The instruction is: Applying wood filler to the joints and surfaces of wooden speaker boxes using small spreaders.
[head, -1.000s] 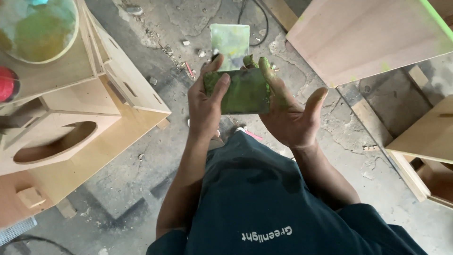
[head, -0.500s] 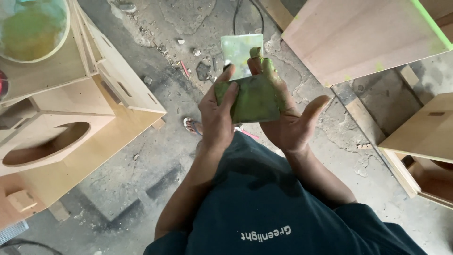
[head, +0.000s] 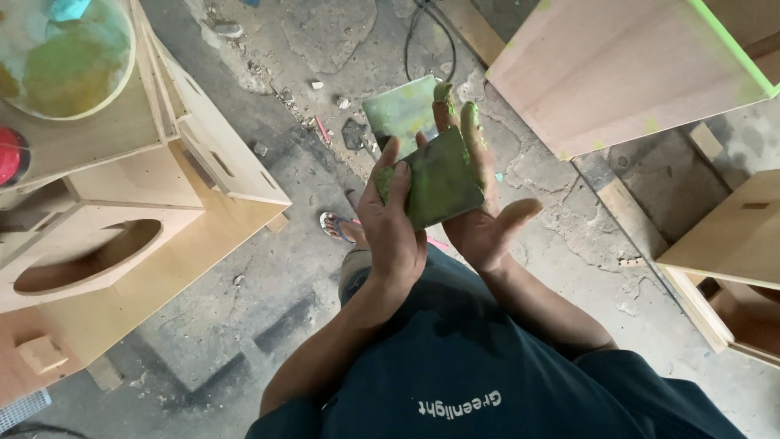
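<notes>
My left hand (head: 394,223) grips the left edge of a small dark plate (head: 439,183) smeared with green paste. The plate lies tilted across the palm of my right hand (head: 491,223). That hand's fingers are coated in green and stretched out, the thumb spread to the right. A paler square plate (head: 398,110) sticks out beyond the dark one, against my right fingers. How it is gripped is hidden. Both hands are held over my lap, above the concrete floor.
Plywood speaker boxes (head: 162,236) with a round cutout stand at the left. On them sit a round bowl of green and yellow paste (head: 65,57) and a red object (head: 8,154). More wooden boxes stand at the top right (head: 617,73) and right (head: 731,244). A cable (head: 422,32) crosses the floor.
Both hands have drifted slightly right. The dark plate has turned and slid along my right palm, and the pale plate shows more to its upper left.
</notes>
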